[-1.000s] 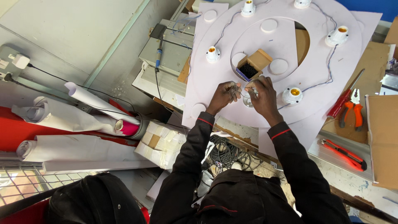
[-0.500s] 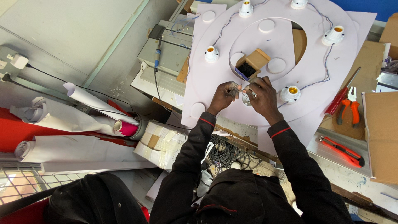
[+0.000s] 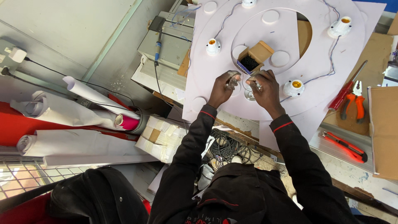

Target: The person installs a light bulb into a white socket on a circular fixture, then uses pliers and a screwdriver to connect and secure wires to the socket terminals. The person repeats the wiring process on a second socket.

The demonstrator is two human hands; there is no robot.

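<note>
A large pale pink board (image 3: 215, 89) with round cut-outs lies on the bench, white lamp sockets (image 3: 213, 46) fixed around it and joined by thin wires. My left hand (image 3: 222, 89) and my right hand (image 3: 265, 89) meet over a white lamp socket (image 3: 249, 95) near the board's front edge. The left hand pinches a small dark part beside it. The right hand's fingers close on a small metal piece above the socket. A small open cardboard box (image 3: 255, 57) of dark screws stands just beyond my fingers.
A red screwdriver (image 3: 346, 92) and orange pliers (image 3: 354, 105) lie right of the board, a red utility knife (image 3: 344, 146) nearer me. Rolled white sheets (image 3: 70, 110) lie at left. Coiled black cable (image 3: 226, 147) sits under my arms. A grey unit (image 3: 168, 45) stands at left back.
Both hands stay over the same socket, fingers shifting slightly. The view has tilted a little, so the board sits higher in the picture.
</note>
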